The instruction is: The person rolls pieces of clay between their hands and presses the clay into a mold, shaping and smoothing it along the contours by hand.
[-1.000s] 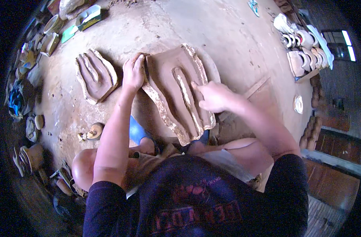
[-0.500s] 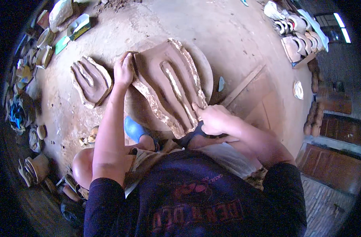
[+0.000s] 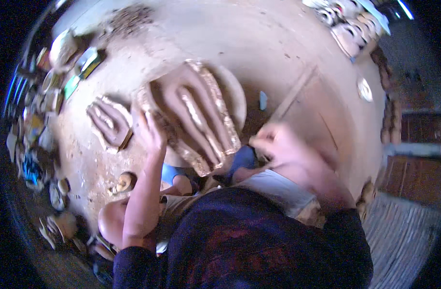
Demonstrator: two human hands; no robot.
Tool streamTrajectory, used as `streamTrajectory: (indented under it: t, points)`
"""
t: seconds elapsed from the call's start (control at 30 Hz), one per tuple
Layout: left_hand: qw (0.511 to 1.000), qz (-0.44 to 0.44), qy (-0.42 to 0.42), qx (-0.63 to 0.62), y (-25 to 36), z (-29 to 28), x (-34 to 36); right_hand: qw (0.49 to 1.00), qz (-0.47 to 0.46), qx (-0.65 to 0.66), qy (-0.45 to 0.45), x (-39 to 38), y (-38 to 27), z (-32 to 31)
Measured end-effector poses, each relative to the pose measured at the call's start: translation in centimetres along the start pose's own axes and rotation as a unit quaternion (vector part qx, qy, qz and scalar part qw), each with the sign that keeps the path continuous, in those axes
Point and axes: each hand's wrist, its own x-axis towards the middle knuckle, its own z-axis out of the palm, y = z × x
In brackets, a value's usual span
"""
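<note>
A large plaster mould (image 3: 208, 89) with a rough pale rim, lined with brown clay around a long raised ridge, lies in front of me on a round board (image 3: 237, 96). My left hand (image 3: 152, 132) is at the mould's left edge, its fingers stretched out along the side; blur hides how firmly they touch. Off the mould's lower right corner, my right hand (image 3: 276, 139) hangs apart from it. Its fingers look bent but are smeared by motion, and I see no thing in them. A smaller, similar clay-lined mould (image 3: 118, 123) lies on the floor to the left.
Boxes, bags and tubs (image 3: 54, 86) crowd the left side. White curved pieces (image 3: 353, 36) are stacked at the far right, near a pale round object (image 3: 364, 90). A wooden strip (image 3: 295, 94) lies right of the mould. My feet flank the board's near side.
My right hand has left the mould's right rim and moved right. My left hand has slid from the upper left corner down the left side, fingers straighter. The whole view has shifted.
</note>
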Motion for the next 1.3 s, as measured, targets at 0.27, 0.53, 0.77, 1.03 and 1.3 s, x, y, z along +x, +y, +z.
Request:
streamTrajectory:
  t: [0.27,0.53,0.77,1.03,1.3]
  points:
    - [0.970,-0.128,-0.087,-0.189,-6.8,0.6,3.0,0.898,0.132,0.093,0.409,-3.9,15.4,-16.7]
    - [0.903,-0.137,-0.368,-0.173,-3.2,5.1,13.4,0.879,0.352,-0.131,0.294,-9.5,42.1,-8.2]
    - [0.956,-0.067,-0.285,0.026,-0.4,-3.7,12.4,0.870,0.350,-0.263,0.225,-4.5,41.0,0.7]
    - [0.950,-0.241,-0.088,-0.180,-7.1,-6.5,6.7,0.874,0.380,-0.292,0.077,-5.3,46.2,0.6]
    - [0.916,-0.303,-0.168,-0.202,-3.4,-6.3,7.9,0.875,0.380,-0.296,0.045,-4.3,44.0,0.2]
